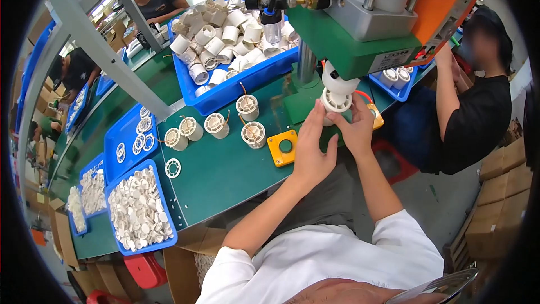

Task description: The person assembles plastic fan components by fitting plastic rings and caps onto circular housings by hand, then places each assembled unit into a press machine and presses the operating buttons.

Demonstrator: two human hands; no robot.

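On our left, a tray [147, 248] holds white caps, and rings lie in a second tray [126, 129] above it. Five cups [216, 125] stand on the green bench [225, 177], in front of a blue tub [247, 80] of white tubes. Next comes the left button [286, 146], just beside our left hand [314, 149]. That hand lays straight fingers along the left side of one cup, the work part [336, 102], its thumb standing off. The part lies forward and right of our left palm, forward and left of our right, long axis roughly upright, slotted face up under the press nose [339, 83]; we cannot tell if they touch. Our right hand [358, 126] grips it, thumb in front. Neither hand is nearer: both touch it. Beyond sits the right button [374, 114], partly covered.
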